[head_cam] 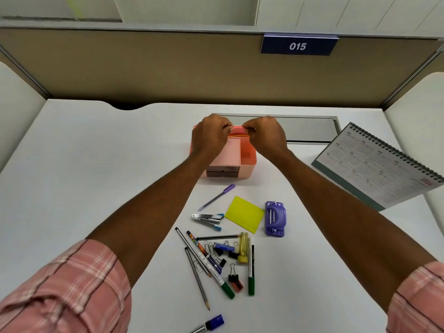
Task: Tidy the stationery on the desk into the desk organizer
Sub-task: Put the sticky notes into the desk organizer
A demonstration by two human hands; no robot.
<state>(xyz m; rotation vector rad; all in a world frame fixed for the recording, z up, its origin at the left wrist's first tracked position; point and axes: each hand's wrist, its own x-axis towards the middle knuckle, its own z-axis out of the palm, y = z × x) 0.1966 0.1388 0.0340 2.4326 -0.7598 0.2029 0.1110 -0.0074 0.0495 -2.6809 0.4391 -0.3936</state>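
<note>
Both hands are out at the far end of the pink desk organizer (230, 155), left hand (210, 135) and right hand (265, 135) nearly touching each other, each grip pinched shut on something small and pinkish-red at the back rim. Could be a pad of notes or a bit of the organizer itself, honestly can't tell, the fingertips cover most of it.

The front compartments of the organizer look empty from here, and there's a little drawer on its near face. Its left side is hidden behind the left wrist.

Everything still to be tidied sits on the counter back toward the body from both grips, between the two forearms: purple pen (217, 197) just in front of the organizer, then yellow sticky notes (245, 213), stapler (207, 219) and purple hole punch (275, 218), then the messy heap of pencils, green markers, binder clips and paper clips (216, 258) nearest the body. Most of the long stuff lies roughly pointing toward the organizer, a bit fanned out.

My guess is either hand can pull back for the pen, the left forearm runs closer to it. A blue-capped marker (211, 323) is cut off at the bottom edge
</note>
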